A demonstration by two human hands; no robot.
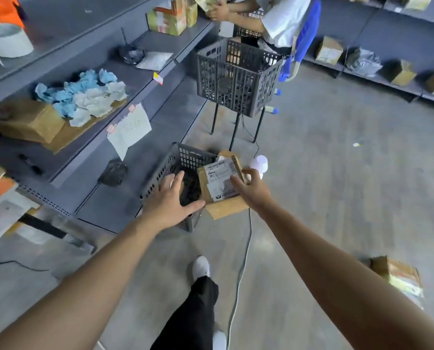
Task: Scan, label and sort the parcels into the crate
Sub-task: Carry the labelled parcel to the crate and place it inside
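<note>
R hand (251, 189) holds parcel (221, 184) at crate (176, 160) rim, label (217, 173) txt illegible.

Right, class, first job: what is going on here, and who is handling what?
A person bends over a grey crate on the floor beside the shelving. Their right hand pinches a labelled parcel at the crate's right side. Their left hand is spread open over the crate, holding nothing. Further back, a second person sits handling packages next to a raised crate.

Label (219, 181) on parcel (202, 186) illegible
</note>
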